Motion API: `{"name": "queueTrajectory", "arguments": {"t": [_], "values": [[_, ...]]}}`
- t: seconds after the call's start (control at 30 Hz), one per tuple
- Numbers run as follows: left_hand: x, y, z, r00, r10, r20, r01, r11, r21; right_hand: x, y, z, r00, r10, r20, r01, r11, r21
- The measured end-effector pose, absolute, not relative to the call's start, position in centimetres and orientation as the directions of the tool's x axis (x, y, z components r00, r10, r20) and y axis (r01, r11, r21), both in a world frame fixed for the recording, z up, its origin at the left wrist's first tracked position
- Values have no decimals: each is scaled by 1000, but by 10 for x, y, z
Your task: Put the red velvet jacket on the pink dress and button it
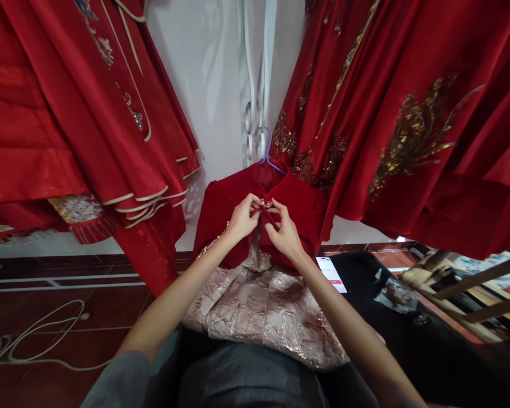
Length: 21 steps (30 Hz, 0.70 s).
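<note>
A short red jacket hangs on a purple hanger in front of me. At its neck opening sits a small beaded clasp with pearl-like, shiny pieces. My left hand pinches the clasp's left side, thumb and fingertips closed. From the other side, my right hand grips the clasp's right part between thumb and fingers. Whether the two halves are joined is too small to tell. Below the jacket, shiny pale-pink brocade fabric spreads over my lap.
Red embroidered garments hang at left and right. A lit phone and a clear plastic bag lie on a black surface at right. A white cable coils on the floor at left.
</note>
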<state>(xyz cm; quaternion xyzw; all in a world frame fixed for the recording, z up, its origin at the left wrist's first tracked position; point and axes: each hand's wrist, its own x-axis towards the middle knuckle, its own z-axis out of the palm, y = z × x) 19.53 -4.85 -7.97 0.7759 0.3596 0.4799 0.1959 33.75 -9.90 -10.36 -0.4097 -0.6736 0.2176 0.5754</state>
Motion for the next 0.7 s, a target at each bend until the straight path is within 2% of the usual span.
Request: {"name": "queueTrajectory", "arguments": {"t": [0.17, 0.3, 0.47, 0.7], "values": [[191, -49, -72, 370, 713, 595, 481, -695, 534, 338, -94, -98, 2, 814, 581, 253, 562, -787], [191, -45, -79, 352, 726, 591, 405, -687, 603, 340, -77, -102, 56, 839, 541, 156, 528, -835], [192, -34, -93, 219, 777, 590, 312, -629, 712, 344, -63, -110, 94, 807, 583, 63, 580, -812], [192, -31, -95, 220, 756, 616, 311, -653, 691, 349, -65, -113, 41, 792, 609, 105, 602, -791]]}}
